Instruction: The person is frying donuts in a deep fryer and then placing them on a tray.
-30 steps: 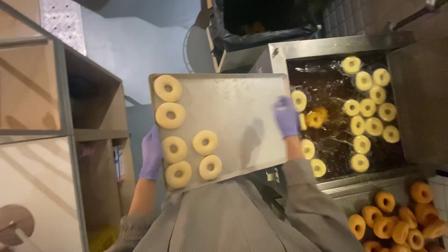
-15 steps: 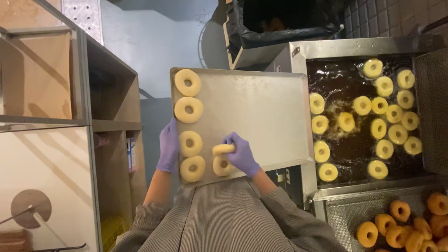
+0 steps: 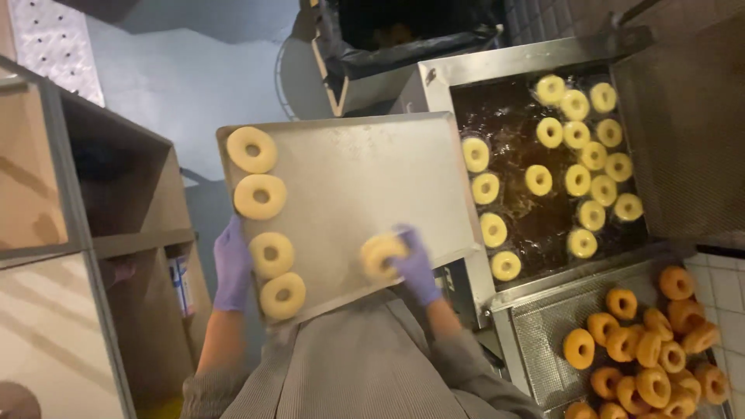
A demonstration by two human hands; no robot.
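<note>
A metal tray (image 3: 357,174) is held out in front of me, next to a fryer (image 3: 543,171). My left hand (image 3: 231,264), in a purple glove, grips the tray's left edge. Several pale raw dough rings (image 3: 260,196) lie in a column along that edge. My right hand (image 3: 411,264), also gloved, holds one raw dough ring (image 3: 380,254) just above the tray's near right part. Several pale rings float in the fryer's dark oil (image 3: 528,221).
Fried golden doughnuts (image 3: 652,349) are piled on a mesh drain tray (image 3: 535,334) at the lower right. A wooden shelf unit (image 3: 70,233) stands on the left. A dark bin (image 3: 403,39) sits beyond the tray. A metal lid (image 3: 683,132) rises right of the fryer.
My right hand came back from the fryer side to the tray, picked up a dough ring there, and has now carried it rightward. One ring fewer lies on the tray.
</note>
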